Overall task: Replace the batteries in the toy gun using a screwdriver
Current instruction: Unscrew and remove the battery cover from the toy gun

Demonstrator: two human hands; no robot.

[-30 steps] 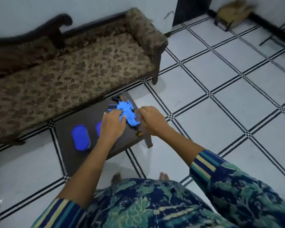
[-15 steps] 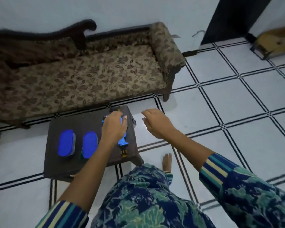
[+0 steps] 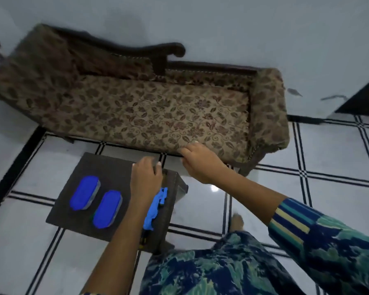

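Observation:
The blue toy gun [image 3: 156, 206] lies along the right side of a small dark table [image 3: 107, 167]. A black and yellow piece [image 3: 144, 237] shows at its near end. My left hand [image 3: 146, 179] covers the gun's far half, fingers curled down round it. My right hand [image 3: 200, 163] hangs in the air to the right of the table, in front of the sofa's edge. Its fingers are loosely curled and I see nothing in them. The gun's middle and far end are hidden under my left hand.
Two blue oval pads [image 3: 84, 192] [image 3: 108, 209] lie side by side on the table's left half. A patterned brown sofa [image 3: 158, 116] stands right behind the table against the wall. White tiled floor [image 3: 307, 154] spreads to the right. My bare foot [image 3: 237, 220] is beside the table.
My right hand has left the gun and risen to the right, off the table. My left hand has stayed on the gun. The camera has swung, bringing the sofa to the centre.

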